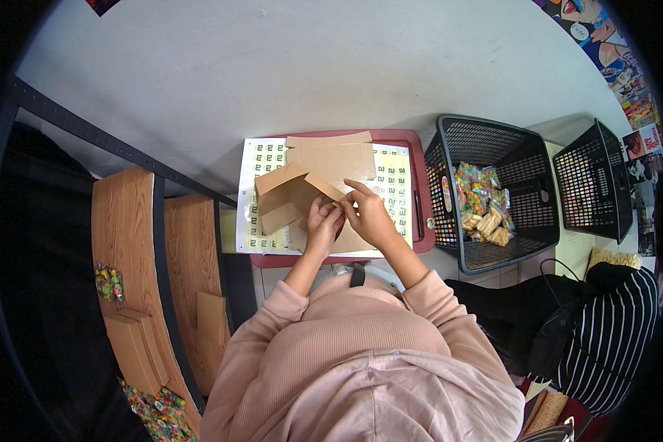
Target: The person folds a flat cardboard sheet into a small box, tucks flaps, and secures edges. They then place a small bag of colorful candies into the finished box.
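Observation:
A brown cardboard box, partly folded with its walls standing up, is tilted over the middle of the table. My left hand is closed on the box's near right corner, thumb and fingers close together. Beside it, my right hand pinches the end of the same raised wall, its index finger stretched out over the edge. The two hands nearly meet there, and the fingertips partly hide the corner. Behind the box lies a flat piece of cardboard; whether it joins the box I cannot tell.
White sheets of yellow printed labels cover the red-rimmed table. To the right, a black crate holds bags of colourful sweets and pale sticks; another crate stands beyond. Wooden shelves at left carry flat cardboard and sweet bags.

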